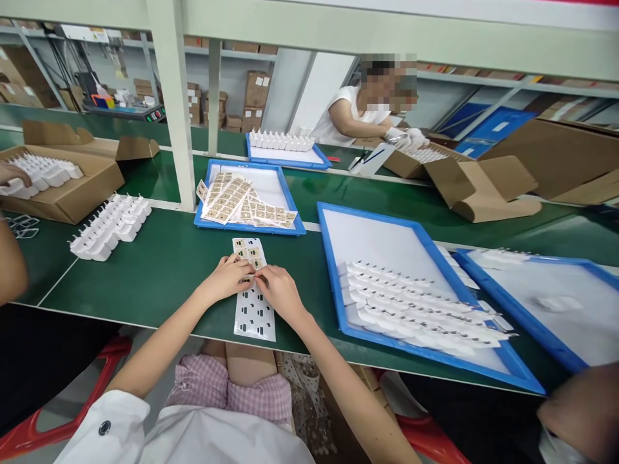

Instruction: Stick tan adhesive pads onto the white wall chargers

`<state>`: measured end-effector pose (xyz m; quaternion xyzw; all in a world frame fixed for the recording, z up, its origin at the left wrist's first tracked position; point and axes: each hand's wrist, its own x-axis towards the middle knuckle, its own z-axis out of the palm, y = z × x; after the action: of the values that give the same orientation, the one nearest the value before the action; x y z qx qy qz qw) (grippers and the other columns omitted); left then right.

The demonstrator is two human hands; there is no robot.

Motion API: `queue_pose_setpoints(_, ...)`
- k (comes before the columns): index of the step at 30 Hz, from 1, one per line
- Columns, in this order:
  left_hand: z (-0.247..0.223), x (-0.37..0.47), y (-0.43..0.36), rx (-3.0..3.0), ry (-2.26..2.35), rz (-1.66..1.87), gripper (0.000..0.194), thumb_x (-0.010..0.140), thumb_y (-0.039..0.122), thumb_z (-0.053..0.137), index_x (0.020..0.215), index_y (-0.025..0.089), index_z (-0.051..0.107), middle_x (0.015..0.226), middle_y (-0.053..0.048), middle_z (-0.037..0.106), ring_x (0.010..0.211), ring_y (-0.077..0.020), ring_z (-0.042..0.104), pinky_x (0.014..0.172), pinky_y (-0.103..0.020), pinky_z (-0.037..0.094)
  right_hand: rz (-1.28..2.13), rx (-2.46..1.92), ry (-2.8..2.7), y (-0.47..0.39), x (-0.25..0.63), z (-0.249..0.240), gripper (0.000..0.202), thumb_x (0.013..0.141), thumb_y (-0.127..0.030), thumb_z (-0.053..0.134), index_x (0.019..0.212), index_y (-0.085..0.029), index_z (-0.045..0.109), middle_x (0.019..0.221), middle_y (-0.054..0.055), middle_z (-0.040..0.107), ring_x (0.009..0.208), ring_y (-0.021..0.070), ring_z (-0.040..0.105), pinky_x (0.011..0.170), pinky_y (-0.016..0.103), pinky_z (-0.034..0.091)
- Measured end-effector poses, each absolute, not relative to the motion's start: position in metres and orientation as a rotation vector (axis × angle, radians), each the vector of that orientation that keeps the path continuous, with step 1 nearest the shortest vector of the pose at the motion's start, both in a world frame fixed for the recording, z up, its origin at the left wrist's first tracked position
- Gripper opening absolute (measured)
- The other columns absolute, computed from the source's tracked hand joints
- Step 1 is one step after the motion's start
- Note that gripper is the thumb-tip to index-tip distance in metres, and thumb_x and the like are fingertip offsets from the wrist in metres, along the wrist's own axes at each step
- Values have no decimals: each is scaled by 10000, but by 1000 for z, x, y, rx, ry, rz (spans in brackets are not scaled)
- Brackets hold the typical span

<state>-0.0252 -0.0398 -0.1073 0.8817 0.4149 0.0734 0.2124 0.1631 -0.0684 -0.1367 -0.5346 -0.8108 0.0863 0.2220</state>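
A long sheet of stickers point(254, 322) lies on the green bench in front of me. Tan labels show at its far end, while the near part is white backing with dark printed marks. Over the middle of it, my left hand point(228, 277) has its fingers bent and closed against the sheet. My right hand point(279, 289) pinches at nearly the same spot, its fingertips meeting those of the left. Whatever sits between the right fingertips is hidden or too small to name. Beyond my hands, a blue-rimmed tray point(251, 227) holds a loose pile of similar sticker sheets point(232, 196).
On the right, a large blue-rimmed tray point(377, 225) holds rows of white plastic parts point(406, 303); another blue-rimmed tray point(522, 290) lies beside it. White parts point(113, 225) stand at left near a cardboard box point(97, 187). A gloved co-worker point(348, 116) works across the bench.
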Motion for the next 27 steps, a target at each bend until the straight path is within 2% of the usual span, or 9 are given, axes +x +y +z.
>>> queue_pose_setpoints(4,-109,-27,-40,2437,1152,186,328,960,330,546,1253,242,662,1427,-59,613,1332,-309,436,1142,-500,341,212,-1465,-2282,-66,161,-133,167,920,-121,522,823,-215,619,910,79,702,884,252,644,803,371,485)
queue_pose_setpoints(7,-111,-31,-39,2426,1135,161,461,919,391,621,1359,254,614,1515,-54,557,1410,-324,392,1189,-523,291,184,-1443,-2318,-71,160,-130,189,931,-126,498,797,-219,592,909,92,683,904,265,626,800,380,477)
queue_pose_setpoints(13,-120,-36,-32,2401,1091,121,656,888,499,657,1490,284,510,1632,-52,433,1520,-341,307,1244,-547,202,157,-1418,-2298,-94,166,-127,214,986,-221,437,816,-239,565,897,108,658,879,284,598,783,408,472)
queue_pose_setpoints(17,-120,-34,-36,2405,1110,106,691,866,522,687,1499,319,497,1628,-21,443,1536,-320,313,1262,-548,185,175,-1384,-2214,-105,178,-122,267,1013,-320,364,805,-257,518,829,107,623,813,290,602,707,403,472)
queue_pose_setpoints(19,-113,-42,-42,2415,1192,145,701,853,543,706,1494,357,494,1625,14,447,1534,-294,328,1264,-514,216,291,-1384,-2095,-109,187,-122,292,1013,-414,359,825,-261,521,801,92,616,739,272,601,652,387,472)
queue_pose_setpoints(22,-98,-82,-58,2386,1531,300,608,923,566,622,1485,376,493,1607,33,469,1503,-247,360,1246,-419,284,755,-1463,-1730,-117,195,-131,392,929,-625,483,789,-267,564,743,60,623,696,249,601,650,369,491)
queue_pose_setpoints(23,-92,-102,-65,2339,1712,367,548,967,544,558,1476,346,506,1590,4,488,1477,-256,380,1233,-417,304,912,-1478,-1606,-121,196,-136,442,878,-688,531,758,-265,580,730,60,626,717,253,608,662,368,498)
queue_pose_setpoints(25,-83,-147,-76,2151,2152,491,487,1025,427,448,1454,208,516,1545,-137,503,1415,-343,403,1186,-515,337,1145,-1462,-1403,-131,192,-146,518,780,-767,610,704,-254,604,715,64,622,748,260,609,679,370,507)
queue_pose_setpoints(27,-78,-190,-82,1910,2534,568,506,1009,286,419,1469,76,440,1536,-276,425,1388,-441,371,1112,-622,353,1275,-1416,-1239,-138,185,-154,554,707,-795,671,674,-245,621,709,65,611,746,255,595,681,370,514)
